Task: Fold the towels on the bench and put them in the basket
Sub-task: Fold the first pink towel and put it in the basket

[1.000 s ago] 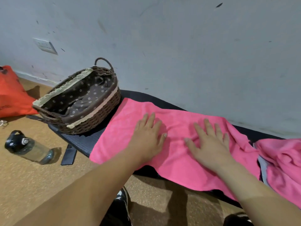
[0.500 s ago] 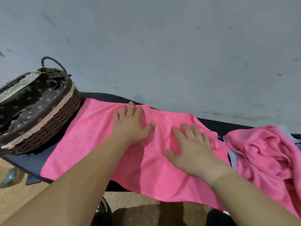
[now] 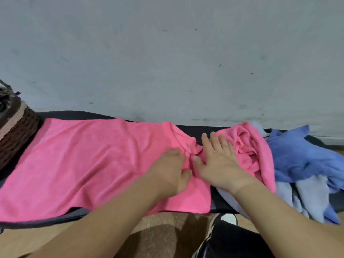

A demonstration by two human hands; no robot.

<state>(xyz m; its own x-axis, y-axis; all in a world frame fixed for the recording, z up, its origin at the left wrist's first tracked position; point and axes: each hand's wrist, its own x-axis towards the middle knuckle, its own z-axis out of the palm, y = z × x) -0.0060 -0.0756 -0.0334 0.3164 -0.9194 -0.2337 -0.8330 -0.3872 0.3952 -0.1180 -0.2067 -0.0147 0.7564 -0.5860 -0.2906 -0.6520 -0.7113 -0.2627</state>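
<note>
- Two hands are on the towels: the left hand (image 3: pixel 171 170) has its fingers (image 3: pixel 174 152) curled, and they grab a wrinkled bit near the right end of the flat pink towel (image 3: pixel 83 161)
- the right hand (image 3: pixel 217 162) is just beside it, with its fingers straight and spread; it lies flat where the flat pink towel meets the bunched pink towel (image 3: pixel 247 146), and it holds nothing
- the flat pink towel is spread out along the black bench (image 3: pixel 197 129), and its near side reaches the front edge
- the bunched pink towel sits in a heap to the right, and it touches a pile of blue towels (image 3: pixel 301 159) at the far right of the bench
- the basket (image 3: pixel 16 131) is brown and woven; it stands at the left end of the bench, just beside the flat pink towel, and the edge of the view cuts part of it off
- a grey wall (image 3: pixel 167 53) is behind the bench, and a brown floor (image 3: pixel 160 226) is below it
</note>
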